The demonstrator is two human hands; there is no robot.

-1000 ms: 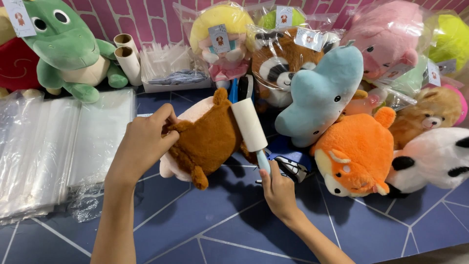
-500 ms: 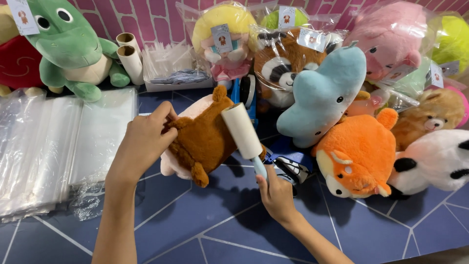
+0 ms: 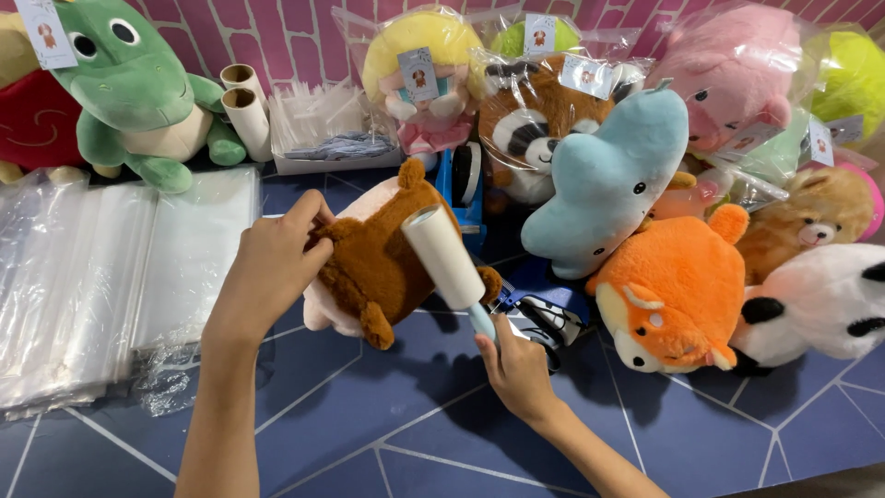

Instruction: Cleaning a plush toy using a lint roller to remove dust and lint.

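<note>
The left hand (image 3: pixel 267 272) keeps its grip pinched on one arm of the brown plush toy (image 3: pixel 383 263), which lies on the blue bench (image 3: pixel 369 415) beside the clear bags (image 3: pixel 83 277). The white lint roller (image 3: pixel 442 256) has slid down from the toy's upper edge onto its middle (more fur covered). The right hand (image 3: pixel 516 369) is clenched round the roller's pale blue handle.

plush bear (image 3: pixel 383 263) centre | lint roller (image 3: pixel 442 255) on it | plastic bags (image 3: pixel 101 267) left | toy pile (image 3: pixel 673 286) right
</note>
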